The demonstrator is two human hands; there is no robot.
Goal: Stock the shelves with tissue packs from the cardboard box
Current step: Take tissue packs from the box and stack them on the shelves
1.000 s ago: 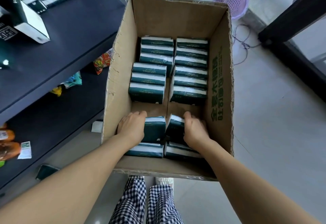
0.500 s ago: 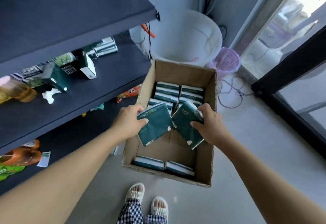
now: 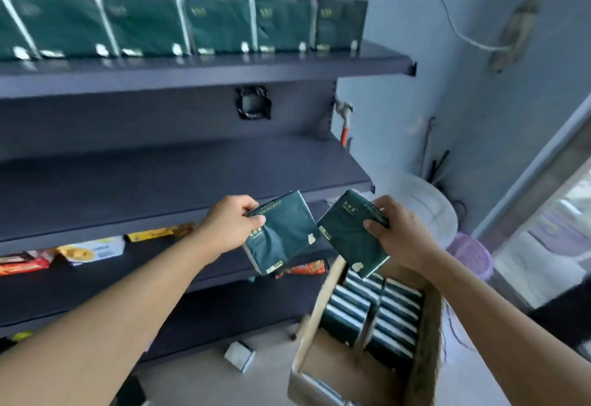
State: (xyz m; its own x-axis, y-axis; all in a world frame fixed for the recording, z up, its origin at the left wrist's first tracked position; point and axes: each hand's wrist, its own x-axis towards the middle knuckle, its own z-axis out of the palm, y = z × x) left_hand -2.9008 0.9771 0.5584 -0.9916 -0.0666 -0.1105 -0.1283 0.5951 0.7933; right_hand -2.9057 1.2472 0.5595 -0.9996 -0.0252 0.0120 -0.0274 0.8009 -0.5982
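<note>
My left hand [image 3: 232,225] grips a dark green tissue pack [image 3: 281,234] by its upper left corner. My right hand [image 3: 396,233] grips a second green tissue pack [image 3: 347,234] by its right edge. Both packs hang in the air in front of the dark middle shelf [image 3: 179,188]. Below them on the floor stands the open cardboard box [image 3: 428,351], with two rows of green packs inside. On the top shelf [image 3: 204,68] a row of several green tissue packs [image 3: 220,23] stands upright.
Snack packets [image 3: 92,250] lie on the lower shelf at the left. A small white packet [image 3: 240,354] lies on the floor by the box. A white tub [image 3: 431,210] and a purple basket [image 3: 470,255] stand to the right, near a glass door.
Both hands lifted a pack each out of the box and raised them to the middle shelf. The view swung up from the box to the shelves.
</note>
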